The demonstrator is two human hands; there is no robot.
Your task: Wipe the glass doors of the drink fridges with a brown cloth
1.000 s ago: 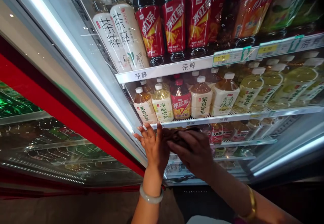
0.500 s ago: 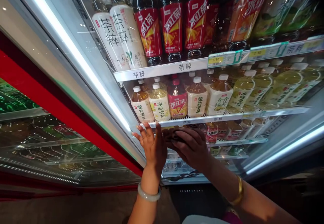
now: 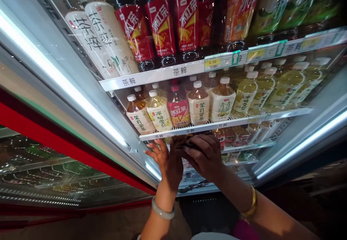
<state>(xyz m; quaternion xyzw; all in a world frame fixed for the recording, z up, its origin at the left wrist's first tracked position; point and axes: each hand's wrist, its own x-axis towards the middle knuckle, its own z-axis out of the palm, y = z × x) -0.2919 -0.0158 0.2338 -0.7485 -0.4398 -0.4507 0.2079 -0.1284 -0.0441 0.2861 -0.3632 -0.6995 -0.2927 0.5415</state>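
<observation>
My right hand [image 3: 207, 155] is closed on a dark brown cloth [image 3: 182, 144], bunched up in front of the lower shelves. My left hand [image 3: 168, 160] is raised just left of the cloth with its fingers apart, its thumb side close to the cloth. Both hands are below the middle shelf edge [image 3: 189, 130] of a lit drinks cooler. Above them on that shelf stand a pear drink bottle [image 3: 159, 117], a red-labelled tea bottle [image 3: 178, 112] and a jasmine tea bottle [image 3: 139, 119].
Larger bottles with red labels [image 3: 161, 28] and white labels [image 3: 108, 39] fill the upper shelf [image 3: 159, 74]. Lower shelves hold more bottles. A red frame [image 3: 67, 153] and a second cooler lie at the left. Light strips [image 3: 311, 146] line the sides.
The view has shifted, so the upper bottles and shelves appear further left. My left hand sits slightly lower in view, its fingers still apart. My right hand still grips the cloth, more of which now shows.
</observation>
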